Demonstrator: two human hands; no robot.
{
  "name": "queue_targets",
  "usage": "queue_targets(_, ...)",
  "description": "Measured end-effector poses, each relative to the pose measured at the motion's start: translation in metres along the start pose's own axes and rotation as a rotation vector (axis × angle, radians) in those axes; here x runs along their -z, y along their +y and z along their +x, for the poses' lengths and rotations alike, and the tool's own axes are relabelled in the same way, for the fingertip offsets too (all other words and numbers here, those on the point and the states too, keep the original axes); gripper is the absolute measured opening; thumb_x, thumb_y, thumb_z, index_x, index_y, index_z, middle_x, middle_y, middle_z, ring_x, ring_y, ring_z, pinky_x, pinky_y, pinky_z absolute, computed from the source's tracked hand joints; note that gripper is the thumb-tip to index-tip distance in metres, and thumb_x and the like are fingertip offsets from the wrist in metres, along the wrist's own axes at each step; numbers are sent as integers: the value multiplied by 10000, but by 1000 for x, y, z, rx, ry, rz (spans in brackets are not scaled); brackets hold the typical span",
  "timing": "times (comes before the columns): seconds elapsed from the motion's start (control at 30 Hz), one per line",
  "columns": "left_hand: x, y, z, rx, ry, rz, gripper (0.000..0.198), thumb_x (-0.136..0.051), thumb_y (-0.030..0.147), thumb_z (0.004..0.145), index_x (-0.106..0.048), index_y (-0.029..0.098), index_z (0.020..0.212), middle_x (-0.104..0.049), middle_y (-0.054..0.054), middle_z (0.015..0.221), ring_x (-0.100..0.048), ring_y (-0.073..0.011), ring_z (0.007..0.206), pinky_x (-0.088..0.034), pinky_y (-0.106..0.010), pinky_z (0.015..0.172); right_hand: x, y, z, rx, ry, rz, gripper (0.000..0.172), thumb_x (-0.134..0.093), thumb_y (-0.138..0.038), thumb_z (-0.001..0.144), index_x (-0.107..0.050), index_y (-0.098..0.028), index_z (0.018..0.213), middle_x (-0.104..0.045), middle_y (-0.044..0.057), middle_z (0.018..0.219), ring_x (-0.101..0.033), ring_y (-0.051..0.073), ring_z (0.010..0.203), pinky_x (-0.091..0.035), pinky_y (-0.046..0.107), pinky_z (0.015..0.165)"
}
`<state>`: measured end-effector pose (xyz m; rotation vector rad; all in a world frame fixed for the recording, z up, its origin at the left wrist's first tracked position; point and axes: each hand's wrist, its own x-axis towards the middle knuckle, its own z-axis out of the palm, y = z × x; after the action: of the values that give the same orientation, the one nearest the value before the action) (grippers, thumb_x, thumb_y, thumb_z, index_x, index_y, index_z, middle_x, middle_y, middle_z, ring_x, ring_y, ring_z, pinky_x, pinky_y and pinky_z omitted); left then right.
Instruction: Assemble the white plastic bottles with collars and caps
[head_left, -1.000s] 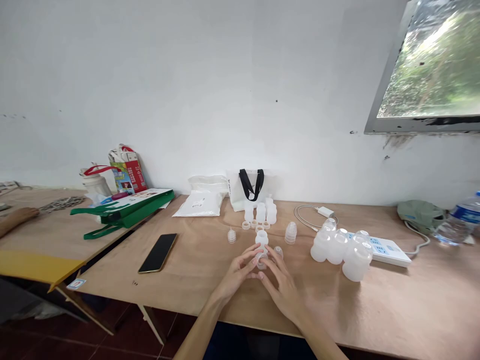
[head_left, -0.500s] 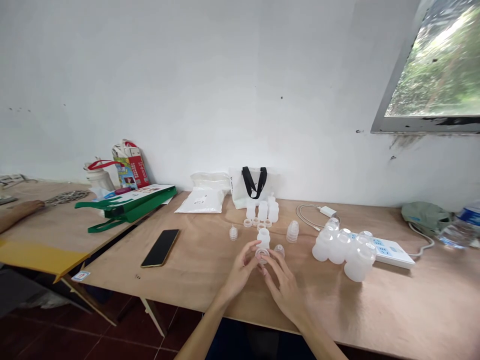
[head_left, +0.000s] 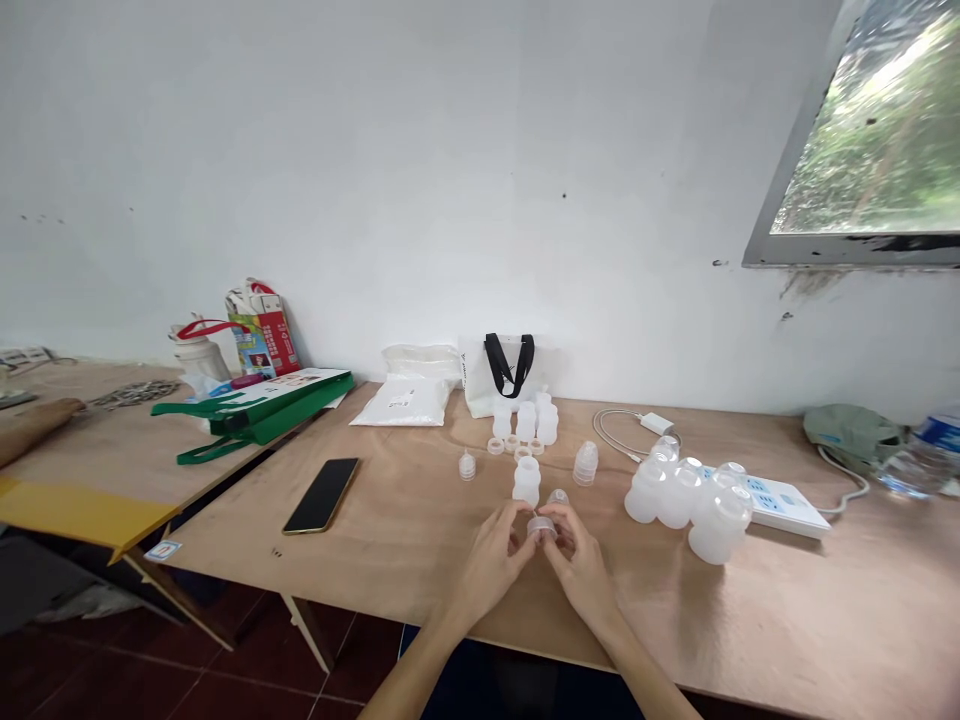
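Near the table's front edge, my left hand point(head_left: 496, 556) and my right hand point(head_left: 583, 562) pinch a translucent bottle collar ring point(head_left: 541, 525) between their fingertips. The fingers hide part of it, and whether a teat sits inside I cannot tell. Just beyond the hands stands an open frosted baby bottle point(head_left: 526, 482), upright. A clear dome cap point(head_left: 557, 497) is partly hidden behind my right fingers. Farther back lie several loose collar rings point(head_left: 496, 446) before a group of small frosted bottles point(head_left: 547, 425). A teat in its collar point(head_left: 466, 466) sits to the left, stacked clear caps point(head_left: 586, 464) to the right.
Several capped bottles point(head_left: 720, 525) stand at the right by a white power strip point(head_left: 787, 507). A phone point(head_left: 321, 496) lies left. White packages point(head_left: 401, 401) and a white bag with black handles point(head_left: 476, 390) rest by the wall. Another person's arm point(head_left: 34, 428) is at far left.
Both hands have drawn back toward me and slightly right with the collar ring, away from the standing bottle. The ring now appears tilted more edge-on.
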<state>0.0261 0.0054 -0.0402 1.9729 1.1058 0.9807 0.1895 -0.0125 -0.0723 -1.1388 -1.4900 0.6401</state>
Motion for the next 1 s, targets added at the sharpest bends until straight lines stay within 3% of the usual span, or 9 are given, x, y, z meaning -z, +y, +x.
queue_targets(0.17,3,-6,-1,-166,11,236,101,-552,282,976,-638,231,997,-684,-45,1064,-634,-222,999,-479,-329,900,0,-1,0,-28,-26,-11,108,-551,-346,943,-597,-255,979,-751,26,931,-730,212,857,-567,319,769)
queue_targets(0.33,-2,-2,-4,-212,38,504,114,-577,189,920,-631,219,1016,-670,-67,1145,-632,-245,1026,-488,-383,906,-4,8,-1,10,-3,-192,80,-503,-293,917,-579,-270,917,-722,-6,805,-707,196,682,-544,305,661)
queue_targets(0.53,-8,-3,-5,-267,114,689,111,-640,188,897,-643,221,1003,-615,-102,1288,-562,-309,1202,-411,-502,1025,-6,16,-2,35,-3,-311,67,-469,-282,923,-532,-274,901,-656,-29,717,-655,194,628,-494,293,615)
queue_targets(0.8,-14,-2,-6,-264,98,756,171,-613,133,908,-626,203,1063,-620,-89,1248,-569,-295,1168,-386,-505,1019,-3,16,-3,38,-26,-352,66,-458,-282,924,-486,-277,864,-631,-29,691,-641,199,592,-460,283,571)
queue_targets(1.0,-19,3,-8,-193,9,805,129,-617,120,876,-636,210,968,-664,-51,1037,-613,-270,975,-432,-428,858,-7,20,-5,100,-20,-378,88,-419,-216,908,-463,-276,862,-645,-12,723,-659,201,623,-455,275,582)
